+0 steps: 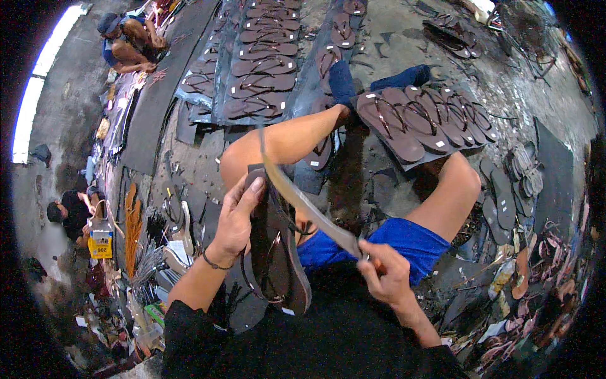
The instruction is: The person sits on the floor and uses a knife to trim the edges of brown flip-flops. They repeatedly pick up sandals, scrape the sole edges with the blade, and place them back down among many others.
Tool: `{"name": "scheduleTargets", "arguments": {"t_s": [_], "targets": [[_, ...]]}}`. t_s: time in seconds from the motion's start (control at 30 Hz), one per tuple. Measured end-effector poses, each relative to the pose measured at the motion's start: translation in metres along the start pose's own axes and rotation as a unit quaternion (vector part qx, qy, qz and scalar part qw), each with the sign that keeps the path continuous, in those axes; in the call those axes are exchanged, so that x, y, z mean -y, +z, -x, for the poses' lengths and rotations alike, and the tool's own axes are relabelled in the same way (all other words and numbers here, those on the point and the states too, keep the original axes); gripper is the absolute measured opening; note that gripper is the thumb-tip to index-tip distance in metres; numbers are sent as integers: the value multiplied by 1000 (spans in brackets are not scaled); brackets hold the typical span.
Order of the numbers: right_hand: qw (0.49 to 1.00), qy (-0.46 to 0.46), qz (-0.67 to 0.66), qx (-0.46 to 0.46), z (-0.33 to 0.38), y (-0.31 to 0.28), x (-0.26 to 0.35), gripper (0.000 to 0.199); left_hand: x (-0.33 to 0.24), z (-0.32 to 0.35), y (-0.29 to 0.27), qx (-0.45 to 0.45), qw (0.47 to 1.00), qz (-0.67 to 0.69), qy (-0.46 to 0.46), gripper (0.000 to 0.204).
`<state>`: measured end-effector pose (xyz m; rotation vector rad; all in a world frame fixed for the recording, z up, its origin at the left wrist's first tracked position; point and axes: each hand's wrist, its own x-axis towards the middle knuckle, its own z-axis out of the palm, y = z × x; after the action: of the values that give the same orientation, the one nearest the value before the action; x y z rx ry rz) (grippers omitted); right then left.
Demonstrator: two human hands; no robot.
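My left hand (235, 218) grips a dark brown flip-flop (281, 268) near its upper end, thumb lying on top. The flip-flop stands lengthwise in front of my lap, its lower end near my black shirt, with glossy straps on it and a small white label at the bottom. Closed around an orange-brown handle, my right hand (386, 273) holds a long knife (309, 208) with a curved blade. The blade slants up and left, its far part beside the flip-flop's upper end; whether it touches cannot be told.
Dark sheets ahead carry rows of finished-looking flip-flops (262, 66). More flip-flops (423, 123) lie on a board by my right knee. Loose soles (499, 196) and scraps (536, 290) litter the right. At left are a yellow container (101, 244) and two other people (129, 41) working.
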<state>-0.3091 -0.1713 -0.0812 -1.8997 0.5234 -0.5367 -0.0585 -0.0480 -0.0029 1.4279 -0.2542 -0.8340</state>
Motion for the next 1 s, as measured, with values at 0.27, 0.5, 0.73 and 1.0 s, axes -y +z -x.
{"name": "scheduleTargets", "arguments": {"t_s": [0.27,0.5,0.73,1.0], "targets": [[992,-33,115,36,-18,-24,6,38,17,11,-8,91,994,-10,-62,32],[982,42,75,168,-86,-66,60,27,18,8,9,183,976,-73,-92,31],[933,48,46,354,-154,-65,70,35,16,7,33,233,961,-119,-88,32],[938,33,-265,221,-123,-49,24,40,-98,-21,60,88,845,-495,183,29]]}}
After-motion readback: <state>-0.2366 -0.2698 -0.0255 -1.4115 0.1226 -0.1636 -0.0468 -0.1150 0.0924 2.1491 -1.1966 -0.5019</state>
